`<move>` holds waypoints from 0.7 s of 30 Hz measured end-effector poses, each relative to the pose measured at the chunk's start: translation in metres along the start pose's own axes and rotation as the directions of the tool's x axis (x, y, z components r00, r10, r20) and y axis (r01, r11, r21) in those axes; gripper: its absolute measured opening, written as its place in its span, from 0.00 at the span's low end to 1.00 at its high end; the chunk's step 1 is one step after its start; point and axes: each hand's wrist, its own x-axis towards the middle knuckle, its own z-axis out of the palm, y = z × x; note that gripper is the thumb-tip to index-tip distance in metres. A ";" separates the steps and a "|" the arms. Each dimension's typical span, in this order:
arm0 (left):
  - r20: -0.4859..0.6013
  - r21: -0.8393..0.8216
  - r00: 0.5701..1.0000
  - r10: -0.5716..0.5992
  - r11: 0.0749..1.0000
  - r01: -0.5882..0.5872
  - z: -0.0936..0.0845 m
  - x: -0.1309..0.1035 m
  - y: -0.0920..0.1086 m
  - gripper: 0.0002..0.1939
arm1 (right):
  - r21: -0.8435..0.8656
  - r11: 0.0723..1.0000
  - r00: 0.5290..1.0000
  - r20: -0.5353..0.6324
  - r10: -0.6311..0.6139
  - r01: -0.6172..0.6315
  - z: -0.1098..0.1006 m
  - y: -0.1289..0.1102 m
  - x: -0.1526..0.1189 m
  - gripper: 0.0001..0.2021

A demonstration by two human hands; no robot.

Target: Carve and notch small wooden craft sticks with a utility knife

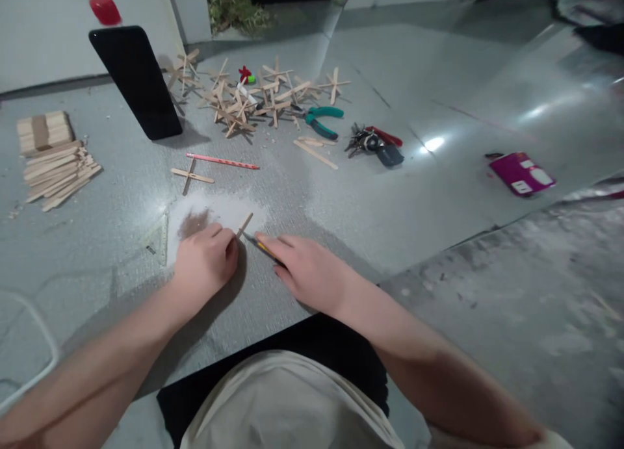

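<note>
My left hand (207, 257) is closed around a wooden craft stick (246, 223), whose far end sticks out past my fingers. In my right hand (314, 273) is a slim cutter knife (266, 249) with a yellow and dark handle. Its thin blade touches or nearly touches the stick; I cannot tell which. Under my left hand lies a white sheet (234, 205) with a patch of brown dust (194, 223). A clear set square (158, 241) rests left of that hand. Beyond it lie a crossed pair of craft sticks (192, 175) and a red patterned pencil (224, 161).
A black phone (139, 85) stands upright behind stacked craft sticks (61, 173). Star-shaped stick pieces (234, 108) crowd the back, beside teal-handled pliers (322, 121) and a bunch of keys (375, 143). A purple packet (521, 174) lies far right. A white cable (41, 332) curves at left.
</note>
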 end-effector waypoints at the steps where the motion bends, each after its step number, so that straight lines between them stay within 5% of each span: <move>1: 0.006 -0.023 1.000 -0.014 1.000 0.014 -0.001 0.002 -0.001 0.15 | 0.007 1.000 1.000 -0.012 0.013 -0.013 0.001 0.000 -0.001 0.27; 6: 0.015 -0.133 0.998 -0.057 0.989 0.058 -0.005 0.008 -0.007 0.13 | 0.016 0.998 0.996 -0.074 0.058 -0.057 0.005 -0.001 -0.003 0.21; 21: -0.007 -0.236 0.998 -0.070 0.969 0.066 0.004 0.013 -0.015 0.15 | 0.053 0.996 0.983 -0.164 0.086 -0.078 0.016 -0.011 -0.010 0.26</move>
